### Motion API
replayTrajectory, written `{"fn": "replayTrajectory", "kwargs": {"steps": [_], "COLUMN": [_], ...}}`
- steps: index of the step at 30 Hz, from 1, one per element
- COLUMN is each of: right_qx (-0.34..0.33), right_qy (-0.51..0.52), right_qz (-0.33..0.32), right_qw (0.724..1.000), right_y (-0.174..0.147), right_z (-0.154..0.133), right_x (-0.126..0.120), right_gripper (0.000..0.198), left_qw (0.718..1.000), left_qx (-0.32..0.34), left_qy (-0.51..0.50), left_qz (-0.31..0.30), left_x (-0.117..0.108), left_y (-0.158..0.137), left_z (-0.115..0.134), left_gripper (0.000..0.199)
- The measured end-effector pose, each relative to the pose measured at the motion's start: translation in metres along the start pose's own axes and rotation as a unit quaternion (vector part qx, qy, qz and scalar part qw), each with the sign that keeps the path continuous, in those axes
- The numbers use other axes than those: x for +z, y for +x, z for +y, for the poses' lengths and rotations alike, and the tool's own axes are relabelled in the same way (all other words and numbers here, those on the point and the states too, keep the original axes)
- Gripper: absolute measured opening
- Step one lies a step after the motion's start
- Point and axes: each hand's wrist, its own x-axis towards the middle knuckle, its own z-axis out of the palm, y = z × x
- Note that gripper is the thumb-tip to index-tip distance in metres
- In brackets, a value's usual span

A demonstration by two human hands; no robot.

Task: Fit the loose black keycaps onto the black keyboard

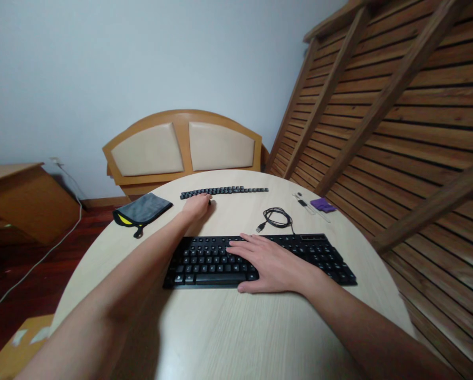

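A black keyboard (216, 277) lies across the middle of the table. My right hand (266, 264) rests palm down over its middle, fingers spread across the keys and thumb at the front edge. Beyond the keyboard, my left hand (198, 206) reaches to the near side of a row of loose black keycaps (228, 190). Its fingers are bent together, and a small dark keycap (210, 202) shows at the fingertips. The rest of that grip is hidden by the back of the hand.
A grey cloth with yellow lining (145, 208) lies at the left of the round table (236, 338). A coiled USB cable (278, 216) sits behind the keyboard. Farther right are a purple cloth (322, 205) and small wire tools (303, 203). Slatted wood (394, 132) leans along the right.
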Motion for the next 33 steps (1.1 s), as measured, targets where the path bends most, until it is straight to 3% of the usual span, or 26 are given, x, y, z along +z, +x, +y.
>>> {"fn": "replayTrajectory", "kwargs": {"steps": [7, 15, 19, 23, 33], "right_qx": [-0.009, 0.006, 0.009, 0.012, 0.012], "right_qy": [0.023, 0.017, 0.024, 0.021, 0.023], "right_qz": [-0.005, 0.005, 0.013, 0.012, 0.015], "right_qw": [1.0, 1.0, 1.0, 1.0, 1.0], "right_y": [-0.004, -0.004, -0.004, -0.005, -0.006], "right_z": [0.011, 0.015, 0.015, 0.015, 0.018], "right_x": [-0.003, 0.0, 0.0, 0.001, 0.001], "right_gripper": [0.094, 0.097, 0.095, 0.095, 0.096], "left_qw": [0.999, 0.983, 0.969, 0.957, 0.963], "left_qx": [-0.002, 0.048, 0.105, 0.12, 0.106], "left_qy": [-0.044, -0.172, -0.214, -0.257, -0.247], "left_qz": [0.01, 0.044, 0.062, 0.065, 0.017], "left_x": [-0.021, -0.035, -0.037, -0.036, -0.033], "left_y": [-0.035, -0.112, -0.141, -0.149, -0.151], "left_z": [0.005, 0.061, 0.073, 0.074, 0.076], "left_gripper": [0.03, 0.027, 0.022, 0.019, 0.022]}}
